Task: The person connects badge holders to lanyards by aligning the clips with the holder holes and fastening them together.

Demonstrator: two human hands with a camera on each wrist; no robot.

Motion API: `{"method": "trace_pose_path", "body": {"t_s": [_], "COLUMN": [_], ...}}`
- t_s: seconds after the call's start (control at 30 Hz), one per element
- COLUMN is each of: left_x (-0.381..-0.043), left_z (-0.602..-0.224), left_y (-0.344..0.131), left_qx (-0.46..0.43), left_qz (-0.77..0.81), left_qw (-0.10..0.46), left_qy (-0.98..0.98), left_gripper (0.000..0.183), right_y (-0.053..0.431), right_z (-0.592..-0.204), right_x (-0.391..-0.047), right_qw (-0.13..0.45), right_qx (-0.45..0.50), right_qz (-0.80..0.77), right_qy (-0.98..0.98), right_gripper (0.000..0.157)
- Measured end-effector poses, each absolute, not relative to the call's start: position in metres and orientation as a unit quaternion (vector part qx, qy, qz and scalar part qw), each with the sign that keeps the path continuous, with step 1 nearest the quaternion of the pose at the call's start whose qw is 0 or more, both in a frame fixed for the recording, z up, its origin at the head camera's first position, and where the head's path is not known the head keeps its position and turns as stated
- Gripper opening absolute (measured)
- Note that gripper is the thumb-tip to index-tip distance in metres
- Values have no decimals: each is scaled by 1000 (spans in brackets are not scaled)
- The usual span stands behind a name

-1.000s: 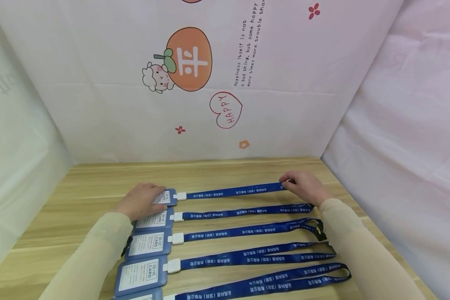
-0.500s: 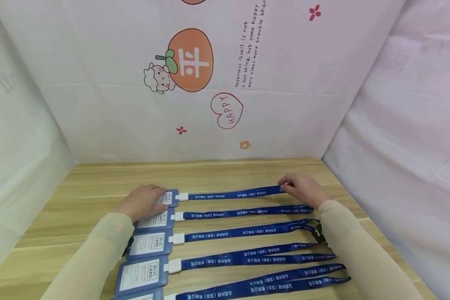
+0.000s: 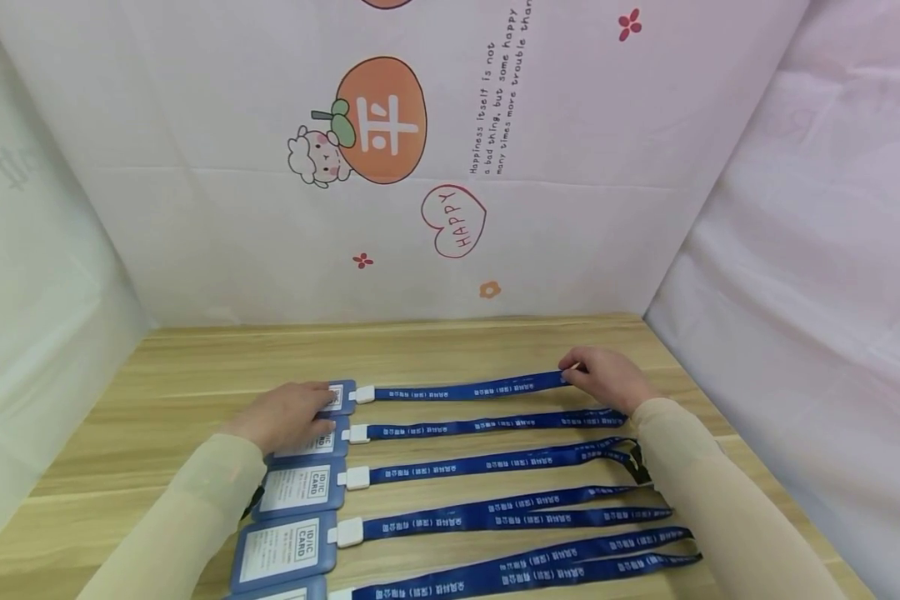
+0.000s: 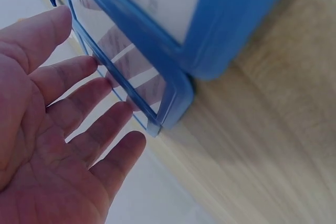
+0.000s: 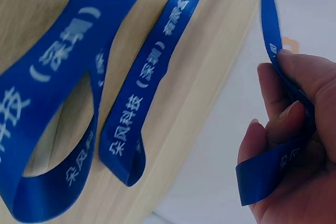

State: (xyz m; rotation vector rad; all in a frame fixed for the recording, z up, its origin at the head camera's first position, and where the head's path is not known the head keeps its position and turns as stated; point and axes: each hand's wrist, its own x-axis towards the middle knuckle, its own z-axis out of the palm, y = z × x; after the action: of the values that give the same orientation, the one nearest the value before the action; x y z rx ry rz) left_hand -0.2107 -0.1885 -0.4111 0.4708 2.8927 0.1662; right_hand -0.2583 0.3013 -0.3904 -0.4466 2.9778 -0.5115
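In the head view several blue ID badge holders lie in a column, each with a white clip and a blue lanyard stretching right. My left hand (image 3: 285,418) rests its nearly straight fingers on the farthest badge holder (image 3: 342,395), covering much of it. The thumb lies over the second badge holder (image 3: 336,442). In the left wrist view the fingertips (image 4: 123,109) are at a badge holder's edge. My right hand (image 3: 607,380) pinches the end of the farthest lanyard (image 3: 450,391). The right wrist view shows its strap (image 5: 268,174) looped through the curled fingers.
Nearer me on the wooden table (image 3: 420,350) lie further badge holders (image 3: 285,550) and their lanyards (image 3: 525,462), roughly parallel. A black buckle (image 3: 637,467) shows beside the right sleeve. A printed white cloth (image 3: 570,233) stands behind the table, with white cloth on both sides.
My left hand has shifted slightly toward me, and its fingers now cover more of the farthest badge's label. The right hand keeps its pinch on the lanyard, almost in the same place.
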Motion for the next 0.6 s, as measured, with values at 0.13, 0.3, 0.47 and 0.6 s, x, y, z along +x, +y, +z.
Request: {"method": "trace_pose_path", "body": {"t_s": [0.13,0.3,0.47,0.6], "left_x": [-209,-210,-212,-211], "left_z": [-411,-411,-412,-413], "left_y": [-188,-188,-188,-188], "left_qx": [153,148,146,149], "left_qz": [53,49,46,43], "left_qw": [107,110,114,115], "left_qy": [981,982,982,981], "left_gripper": [60,62,64,64], "right_y": [305,310,313,315], "right_z": [-395,-403,-408,-410], "right_x": [-263,-268,-272,-273], "right_qw": [31,20,10,8], "right_qx": [-138,-117,-105,-96], "right_qz": [-133,-92,-68,-60], "right_qy": [981,989,992,994], "right_gripper": [26,26,24,20]}}
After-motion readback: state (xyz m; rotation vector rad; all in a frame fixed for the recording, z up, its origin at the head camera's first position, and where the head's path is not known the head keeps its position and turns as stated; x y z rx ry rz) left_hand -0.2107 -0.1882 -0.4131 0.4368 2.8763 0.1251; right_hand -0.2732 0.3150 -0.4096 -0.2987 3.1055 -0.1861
